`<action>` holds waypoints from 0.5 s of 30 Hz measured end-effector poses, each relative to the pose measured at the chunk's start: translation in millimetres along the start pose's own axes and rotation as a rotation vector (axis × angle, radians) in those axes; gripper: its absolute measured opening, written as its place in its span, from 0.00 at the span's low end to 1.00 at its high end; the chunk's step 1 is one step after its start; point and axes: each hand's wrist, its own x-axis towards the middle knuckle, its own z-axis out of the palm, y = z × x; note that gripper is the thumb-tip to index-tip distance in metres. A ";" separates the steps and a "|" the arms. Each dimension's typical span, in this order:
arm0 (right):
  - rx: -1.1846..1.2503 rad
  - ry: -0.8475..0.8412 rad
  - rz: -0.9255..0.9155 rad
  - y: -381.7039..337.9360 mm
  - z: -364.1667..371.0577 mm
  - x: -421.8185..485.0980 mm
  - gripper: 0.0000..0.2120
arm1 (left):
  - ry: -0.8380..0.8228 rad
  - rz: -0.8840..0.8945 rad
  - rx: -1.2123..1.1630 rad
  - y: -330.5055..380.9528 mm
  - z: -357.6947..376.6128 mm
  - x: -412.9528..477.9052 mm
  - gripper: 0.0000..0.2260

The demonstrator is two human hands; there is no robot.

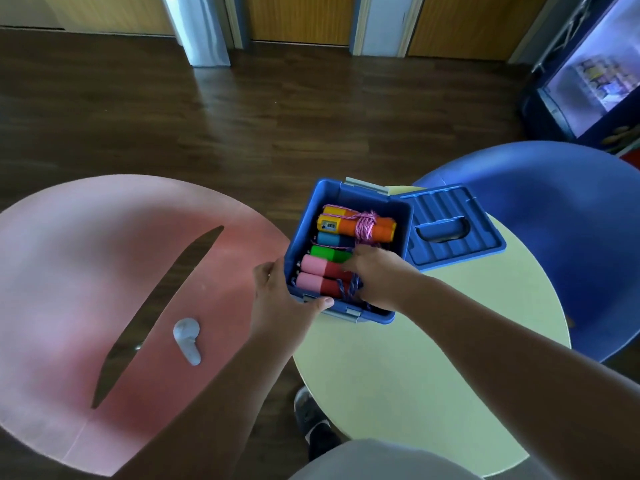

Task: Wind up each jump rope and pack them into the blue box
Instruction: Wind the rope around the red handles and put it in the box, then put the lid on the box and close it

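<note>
The blue box (398, 206) stands open at the left edge of a pale yellow round table (398, 375). Inside lie wound jump ropes: orange-and-yellow handles (346, 226) tied with pink cord at the far side, a blue and green pair (327, 245) in the middle, pink-and-red handles (317, 273) wrapped in blue cord nearest me. My left hand (280, 296) grips the box's near-left corner, thumb on the front rim. My right hand (377, 275) reaches into the box and rests on the pink-and-red rope; its fingertips are hidden.
The box's blue lid (453, 233) lies upside down on the yellow table, right of the box. A pink round table (86, 271) at left carries a small white object (188, 337). A blue round table (554, 237) stands at right. My shoe (311, 420) shows on the wooden floor.
</note>
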 end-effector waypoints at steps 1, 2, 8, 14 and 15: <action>-0.020 -0.003 0.001 -2.0 2.4 1.4 0.24 | 0.001 0.000 -0.001 -0.6 0.5 -0.3 0.37; -0.032 -0.003 0.008 -3.2 4.3 2.3 0.24 | 0.005 0.004 -0.003 -0.9 0.9 -0.7 0.38; -0.027 -0.023 -0.007 -0.5 7.5 5.3 0.23 | 0.013 0.026 -0.021 -1.3 0.0 -2.6 0.38; -0.059 -0.013 0.001 -3.5 10.6 9.1 0.19 | 0.020 0.071 -0.014 -3.5 0.1 -1.8 0.39; -0.052 -0.012 0.001 -2.4 11.0 8.6 0.20 | 0.021 0.070 -0.005 -3.9 0.1 -1.9 0.39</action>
